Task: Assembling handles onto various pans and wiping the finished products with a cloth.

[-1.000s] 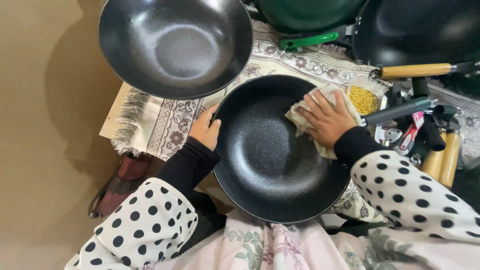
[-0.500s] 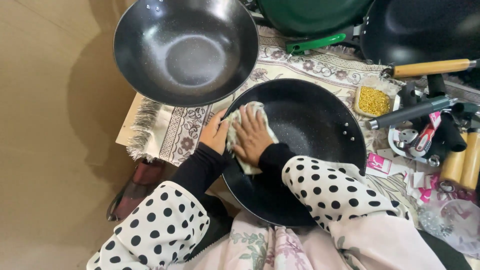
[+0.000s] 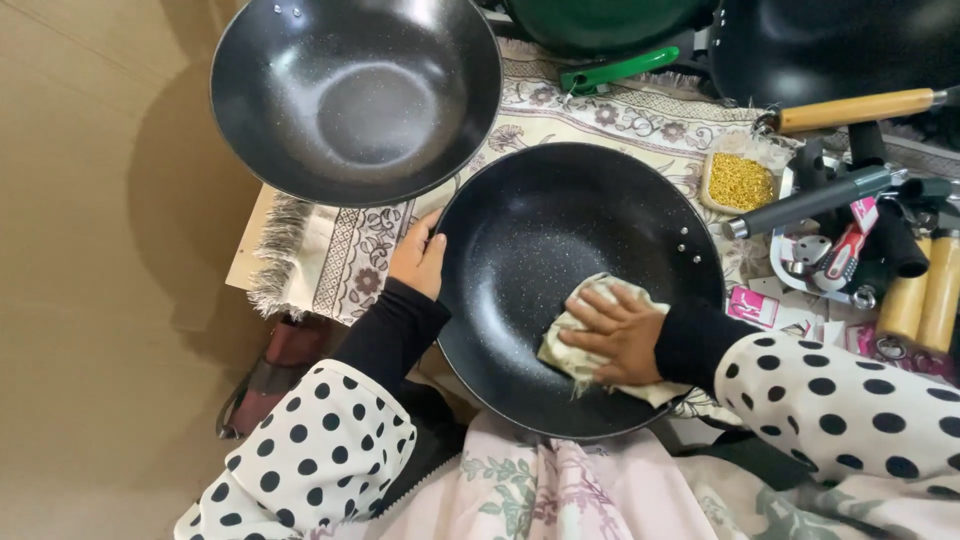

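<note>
A black speckled pan [image 3: 560, 220] rests on my lap, its dark handle [image 3: 815, 200] pointing right. My left hand [image 3: 418, 258] grips the pan's left rim. My right hand [image 3: 615, 335] presses a pale, frayed cloth [image 3: 575, 365] flat against the pan's inner surface, low and right of centre. Both arms wear black sleeves under white cloth with black dots.
A second black wok [image 3: 355, 95] sits at the upper left on a patterned fringed mat [image 3: 330, 255]. A green pan handle [image 3: 625, 68], a wooden-handled pan [image 3: 860, 108], a small tub of yellow grains [image 3: 740, 182] and several wooden handles [image 3: 925, 300] crowd the right.
My right hand has carried the cloth from the pan's left side, beside my left hand, to the lower right of the pan. The view has shifted slightly.
</note>
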